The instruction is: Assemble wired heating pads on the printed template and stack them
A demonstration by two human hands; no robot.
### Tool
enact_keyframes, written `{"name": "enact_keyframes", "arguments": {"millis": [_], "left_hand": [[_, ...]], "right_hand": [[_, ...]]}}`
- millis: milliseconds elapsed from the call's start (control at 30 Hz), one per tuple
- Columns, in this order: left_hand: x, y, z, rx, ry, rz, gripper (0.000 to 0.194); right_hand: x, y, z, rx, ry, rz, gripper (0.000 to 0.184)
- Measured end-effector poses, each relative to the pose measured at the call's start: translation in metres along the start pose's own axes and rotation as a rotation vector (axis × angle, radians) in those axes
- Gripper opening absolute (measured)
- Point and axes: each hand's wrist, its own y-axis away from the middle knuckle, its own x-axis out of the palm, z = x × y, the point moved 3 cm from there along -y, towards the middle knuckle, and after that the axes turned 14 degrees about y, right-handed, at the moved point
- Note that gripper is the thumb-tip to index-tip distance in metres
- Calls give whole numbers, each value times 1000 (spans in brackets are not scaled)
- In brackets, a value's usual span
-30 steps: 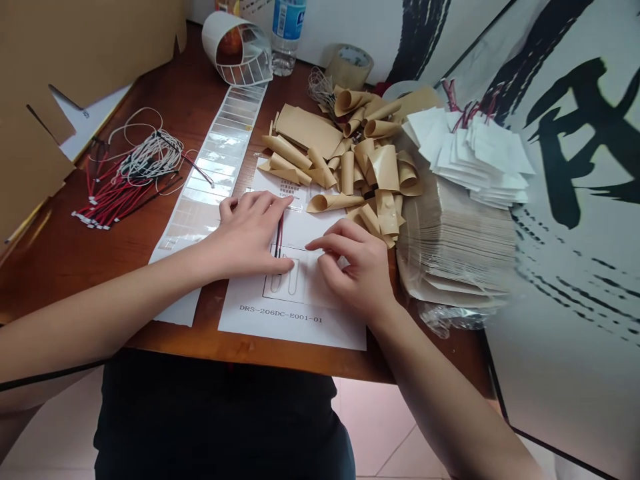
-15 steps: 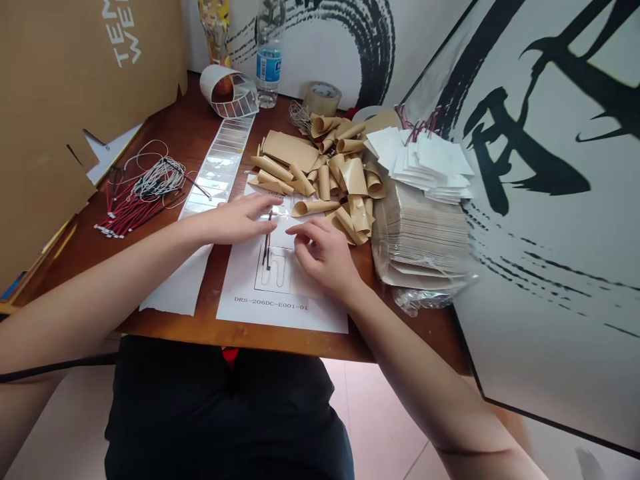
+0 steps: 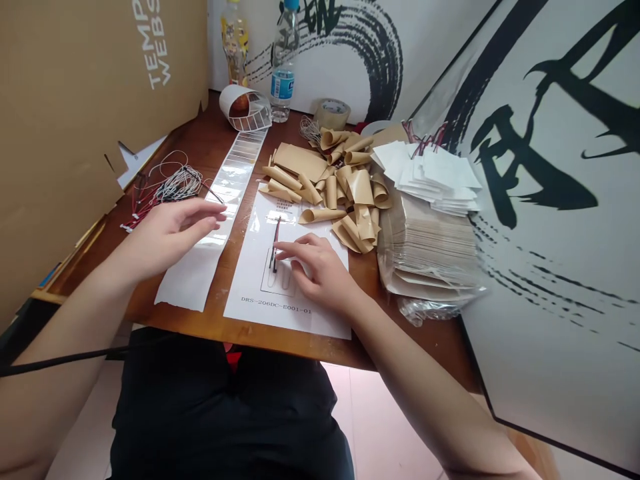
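My left hand point(image 3: 167, 230) hovers over the left side of the desk, fingers stretched and thumb apart, holding nothing. It partly covers a bundle of red, black and white wires point(image 3: 177, 183) and reaches over a strip of clear labels point(image 3: 227, 177). On a printed white sheet point(image 3: 250, 280) marked DRS-206DC-E001-01 lies a short red and black wire lead point(image 3: 276, 243). My right hand point(image 3: 323, 273) rests low over this sheet with loosely bent, parted fingers. Its index fingertip is at the lead; whether it touches is hard to tell.
Rolled brown paper pieces point(image 3: 360, 187) are heaped behind the sheet. To the right, white cards with wires point(image 3: 433, 170) top a bagged stack of card point(image 3: 433, 233). Tape point(image 3: 333, 115), a label roll point(image 3: 233, 100) and a water bottle point(image 3: 283, 87) stand behind; a cardboard box point(image 3: 115, 80) borders the left.
My left hand has moved left, off the sheet to above the label strip and wires. My right hand has shifted slightly down toward the wire lead. The view has tilted slightly.
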Motion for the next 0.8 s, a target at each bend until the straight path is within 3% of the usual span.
{"name": "enact_keyframes", "arguments": {"millis": [133,233,333,433,533,600,700,800], "left_hand": [[-7,44,32,-30,-83,-168,39],[6,66,48,93,-232,-43,35],[13,78,55,156,-281,-18,34],[7,80,54,113,-179,-71,34],[-9,78,51,25,-149,-283,46],[-16,75,49,-62,-249,-350,58],[-13,70,49,-177,-371,-283,71],[-8,65,46,-210,-453,-228,77]], "right_hand": [[6,0,0,7,47,74,44],[6,-1,0,16,49,80,40],[6,-2,2,34,22,69,35],[4,-2,2,42,-3,21,28],[0,-3,1,51,-24,-70,22],[-2,-3,0,69,-13,-139,19],[-3,-5,0,94,12,-225,16],[-1,-6,3,86,31,-259,16]]}}
